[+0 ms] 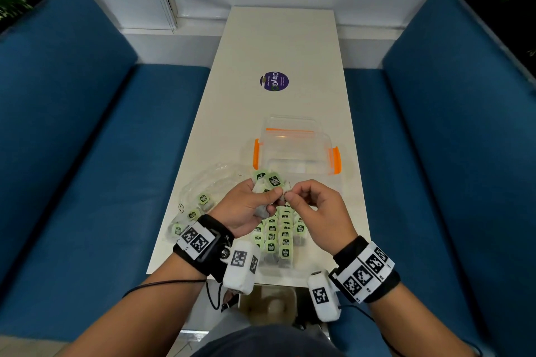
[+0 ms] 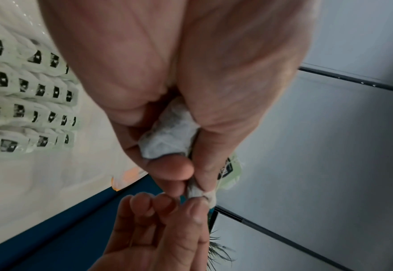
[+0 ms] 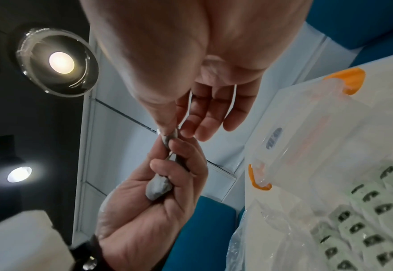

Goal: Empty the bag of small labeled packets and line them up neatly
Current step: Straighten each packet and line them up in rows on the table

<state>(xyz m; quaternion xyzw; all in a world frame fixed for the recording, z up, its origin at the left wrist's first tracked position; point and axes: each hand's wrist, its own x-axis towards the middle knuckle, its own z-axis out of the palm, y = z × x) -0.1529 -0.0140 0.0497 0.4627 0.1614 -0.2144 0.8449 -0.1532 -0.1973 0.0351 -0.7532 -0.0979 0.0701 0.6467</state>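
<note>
My left hand (image 1: 255, 203) grips a bunch of small packets (image 1: 268, 181) with pale green labels, raised above the table; a white pouch (image 2: 169, 137) shows in its palm. My right hand (image 1: 301, 197) pinches the end of one packet (image 3: 171, 136) from that bunch between thumb and forefinger. Below the hands, several packets (image 1: 280, 236) lie in neat rows on the white table (image 1: 284, 46). The clear plastic bag (image 1: 203, 191) lies crumpled to the left with a few packets (image 1: 193, 213) still inside.
A clear plastic box (image 1: 295, 151) with orange clips stands just beyond the hands. A purple round sticker (image 1: 274, 81) sits farther up the table. Blue benches (image 1: 87, 139) flank the narrow table on both sides.
</note>
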